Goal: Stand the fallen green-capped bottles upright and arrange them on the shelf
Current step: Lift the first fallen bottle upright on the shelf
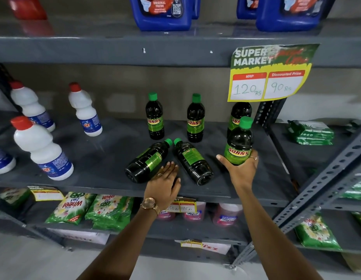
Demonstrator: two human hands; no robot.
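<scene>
While the right hand [241,168] grips an upright green-capped dark-liquid plastic bottle [239,142], the left hand [165,183] hovers spread, grasping nothing. Two matching bottles [147,160] [192,161] lie fallen on the grey metal shelf [98,150].

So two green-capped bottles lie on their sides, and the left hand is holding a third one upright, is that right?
Not quite: the head view shows the right hand holding the upright bottle. The left hand is open between the two fallen bottles.

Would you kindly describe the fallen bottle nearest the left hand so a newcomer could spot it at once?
Find the grey middle shelf under the yellow price sign. Two green-capped bottles lie near its front edge, caps almost meeting. It is the left fallen bottle, beside the left hand; unlike the right fallen bottle, its cap points up-right.
</scene>
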